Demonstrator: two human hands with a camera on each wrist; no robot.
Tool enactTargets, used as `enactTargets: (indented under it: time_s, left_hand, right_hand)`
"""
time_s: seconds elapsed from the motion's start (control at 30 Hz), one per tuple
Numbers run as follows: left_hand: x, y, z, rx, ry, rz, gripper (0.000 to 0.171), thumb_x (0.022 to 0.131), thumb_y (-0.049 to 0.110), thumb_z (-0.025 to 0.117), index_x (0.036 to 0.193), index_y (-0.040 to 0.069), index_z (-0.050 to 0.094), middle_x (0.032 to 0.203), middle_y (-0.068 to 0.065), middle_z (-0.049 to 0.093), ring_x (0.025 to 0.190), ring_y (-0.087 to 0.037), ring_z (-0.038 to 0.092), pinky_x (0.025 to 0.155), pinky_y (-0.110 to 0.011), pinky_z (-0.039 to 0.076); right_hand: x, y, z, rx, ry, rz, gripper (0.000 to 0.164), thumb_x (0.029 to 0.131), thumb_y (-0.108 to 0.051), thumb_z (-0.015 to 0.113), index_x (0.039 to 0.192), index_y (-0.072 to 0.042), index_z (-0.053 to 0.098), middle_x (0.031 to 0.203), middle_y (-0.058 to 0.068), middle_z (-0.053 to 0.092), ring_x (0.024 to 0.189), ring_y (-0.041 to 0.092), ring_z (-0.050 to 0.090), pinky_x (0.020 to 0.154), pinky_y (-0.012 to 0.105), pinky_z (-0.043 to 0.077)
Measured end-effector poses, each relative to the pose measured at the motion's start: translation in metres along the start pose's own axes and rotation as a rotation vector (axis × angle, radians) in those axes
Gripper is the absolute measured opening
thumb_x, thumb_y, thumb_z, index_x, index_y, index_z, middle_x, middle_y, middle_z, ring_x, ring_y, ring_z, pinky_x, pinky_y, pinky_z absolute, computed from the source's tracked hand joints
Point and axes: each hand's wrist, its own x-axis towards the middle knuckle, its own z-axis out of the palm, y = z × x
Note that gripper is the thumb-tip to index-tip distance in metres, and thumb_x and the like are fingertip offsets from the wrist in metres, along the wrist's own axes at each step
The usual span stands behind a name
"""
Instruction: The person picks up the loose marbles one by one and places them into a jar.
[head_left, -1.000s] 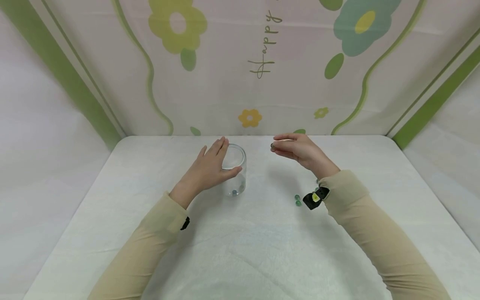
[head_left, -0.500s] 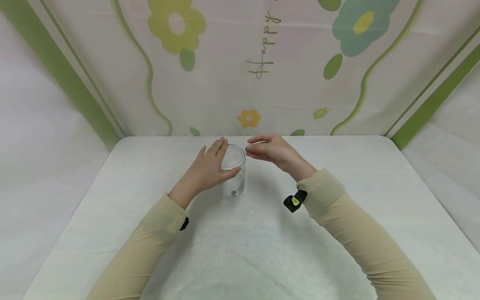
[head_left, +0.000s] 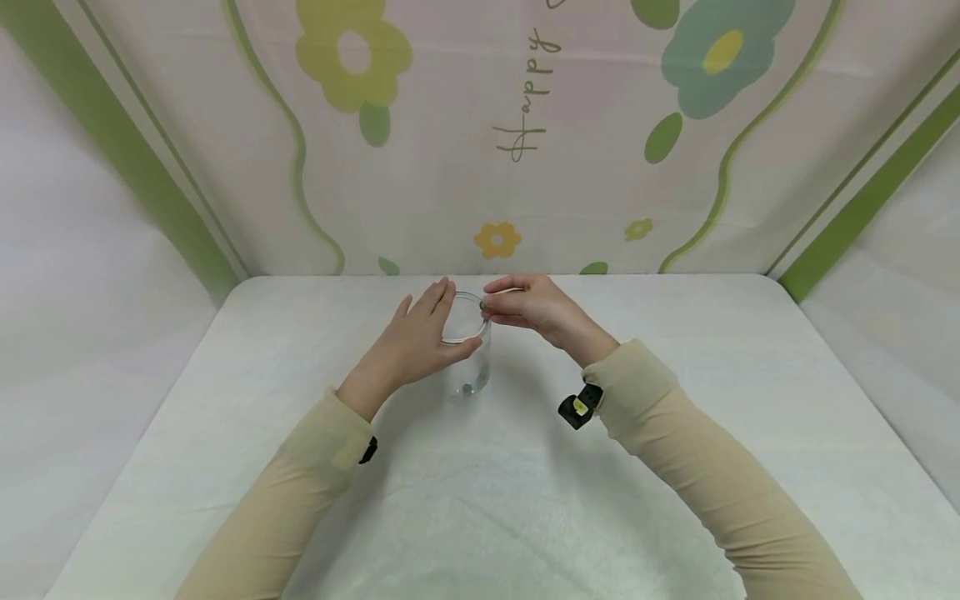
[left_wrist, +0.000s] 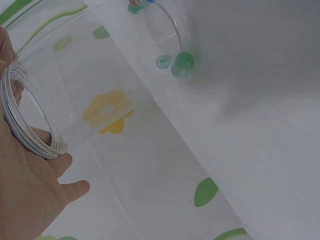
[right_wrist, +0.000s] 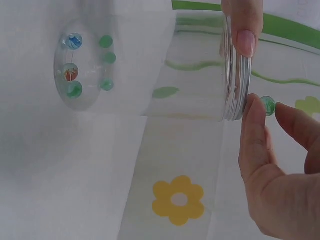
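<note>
A clear glass jar (head_left: 482, 358) stands upright on the white table toward the back. My left hand (head_left: 412, 342) holds it at the mouth, thumb on the near side and fingers along the left and far side. Between thumb and fingers my right hand (head_left: 540, 310) pinches a green marble (right_wrist: 268, 106), right at the jar's rim on the right. Through the glass, several marbles show at the bottom: green ones (right_wrist: 105, 41), a blue-swirled marble (right_wrist: 74, 41) and a reddish-orange marble (right_wrist: 71, 72).
Behind the jar, a white curtain with printed flowers (head_left: 497, 240) hangs at the table's back edge. The white-covered table (head_left: 450, 517) extends to both sides. A black wrist strap (head_left: 581, 406) sits at the right sleeve.
My right hand has moved left with the green marble, from well right of the jar to its rim. The left hand and the jar have stayed put. Loose marbles on the table are now hidden.
</note>
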Motion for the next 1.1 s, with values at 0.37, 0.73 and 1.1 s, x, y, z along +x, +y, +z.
enactTargets:
  time_s: [0.37, 0.73, 1.1]
  left_hand:
    - [0.0, 0.001, -0.001, 0.011, 0.006, 0.008, 0.092, 0.092, 0.063, 0.041, 0.153, 0.003, 0.009, 0.162, -0.011, 0.008, 0.151, -0.024, 0.012, 0.121, -0.054, 0.01]
    - [0.0, 0.001, -0.003, 0.012, 0.009, 0.003, 0.092, 0.092, 0.063, 0.041, 0.153, 0.003, 0.008, 0.162, -0.012, 0.009, 0.15, -0.025, 0.013, 0.121, -0.053, 0.01]
    - [0.001, 0.0, -0.002, 0.018, 0.015, 0.011, 0.091, 0.092, 0.061, 0.042, 0.153, 0.001, 0.01, 0.162, -0.013, 0.01, 0.15, -0.026, 0.014, 0.121, -0.054, 0.011]
  right_hand:
    - [-0.001, -0.001, -0.005, -0.038, 0.021, -0.003, 0.039, 0.094, -0.011, 0.059, 0.13, 0.003, 0.052, 0.098, 0.002, 0.063, 0.079, 0.003, 0.066, 0.1, 0.036, 0.049]
    - [0.0, -0.004, -0.001, -0.076, 0.019, -0.004, 0.04, 0.093, -0.011, 0.059, 0.13, 0.003, 0.053, 0.107, 0.008, 0.061, 0.083, 0.005, 0.065, 0.102, 0.037, 0.048]
    - [0.001, 0.001, -0.015, -0.095, 0.06, 0.013, 0.039, 0.094, -0.012, 0.059, 0.13, 0.001, 0.052, 0.111, 0.009, 0.061, 0.091, 0.009, 0.065, 0.096, 0.031, 0.052]
